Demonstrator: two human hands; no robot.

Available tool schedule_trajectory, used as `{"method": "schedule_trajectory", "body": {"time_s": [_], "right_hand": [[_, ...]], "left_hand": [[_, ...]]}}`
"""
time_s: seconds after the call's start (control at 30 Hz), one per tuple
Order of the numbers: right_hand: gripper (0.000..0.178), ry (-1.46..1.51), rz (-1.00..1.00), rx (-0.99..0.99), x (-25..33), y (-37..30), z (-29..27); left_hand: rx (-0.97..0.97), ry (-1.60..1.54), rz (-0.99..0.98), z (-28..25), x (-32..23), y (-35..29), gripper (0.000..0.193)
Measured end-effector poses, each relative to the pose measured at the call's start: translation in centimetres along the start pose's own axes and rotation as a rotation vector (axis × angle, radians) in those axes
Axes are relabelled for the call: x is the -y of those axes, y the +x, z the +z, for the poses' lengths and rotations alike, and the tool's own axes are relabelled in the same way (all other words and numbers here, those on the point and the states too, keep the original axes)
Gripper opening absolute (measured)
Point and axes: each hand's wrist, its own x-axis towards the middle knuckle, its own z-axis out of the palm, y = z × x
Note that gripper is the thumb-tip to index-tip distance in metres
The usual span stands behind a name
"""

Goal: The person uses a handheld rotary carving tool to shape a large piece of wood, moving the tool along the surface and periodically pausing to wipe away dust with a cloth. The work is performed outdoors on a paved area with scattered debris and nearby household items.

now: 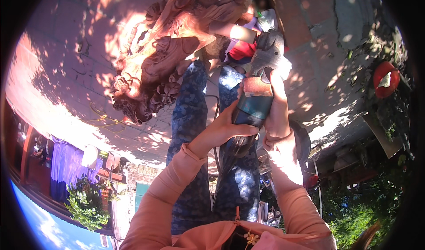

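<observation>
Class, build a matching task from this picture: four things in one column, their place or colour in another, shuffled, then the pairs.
1 angle grinder
2 carved wooden sculpture
3 red round object
4 left hand

a far right, among plants
b on the grinder's rear end
c held in both hands, teal body
d upper left of the grinder, reddish-brown

Pairs: 1c, 2d, 3a, 4b

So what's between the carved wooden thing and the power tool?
In the head view, the person's knee in blue patterned trousers sits between the wood carving and the power tool, gripped by both hands.
</observation>
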Motion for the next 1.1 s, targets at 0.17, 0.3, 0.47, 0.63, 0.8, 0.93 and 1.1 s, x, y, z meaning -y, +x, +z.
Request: {"method": "schedule_trajectory", "body": {"time_s": [0.17,0.3,0.47,0.63,0.8,0.93,1.1], "right_hand": [[0.057,0.085,0.004,-0.047,1.2,0.5,0.1],[0.057,0.007,0.027,0.03,0.2,0.3,-0.7],[0.049,0.133,0.012,-0.014,1.1,1.2,-1.0],[0.053,0.347,0.079,0.136,0.5,3.3,-2.6],[0.057,0.258,0.067,0.22,-0.6,3.0,-3.7],[0.058,0.433,0.072,0.289,0.9,5.3,-4.2],[0.062,0.313,0.127,0.269,-0.3,4.6,-5.1]], "left_hand": [[0.046,0.009,-0.011,0.0,-1.1,1.2,0.075],[0.002,0.044,0.056,-0.2,0.8,0.7,0.073],[-0.019,0.102,0.085,0.9,-0.1,1.8,0.065],[-0.036,0.133,0.112,0.9,0.0,3.0,0.063],[-0.079,-0.051,0.162,1.7,2.2,2.4,0.064],[-0.157,0.308,0.087,2.1,-0.5,4.3,0.066],[-0.21,0.236,0.136,2.2,1.9,3.4,0.065]]}}
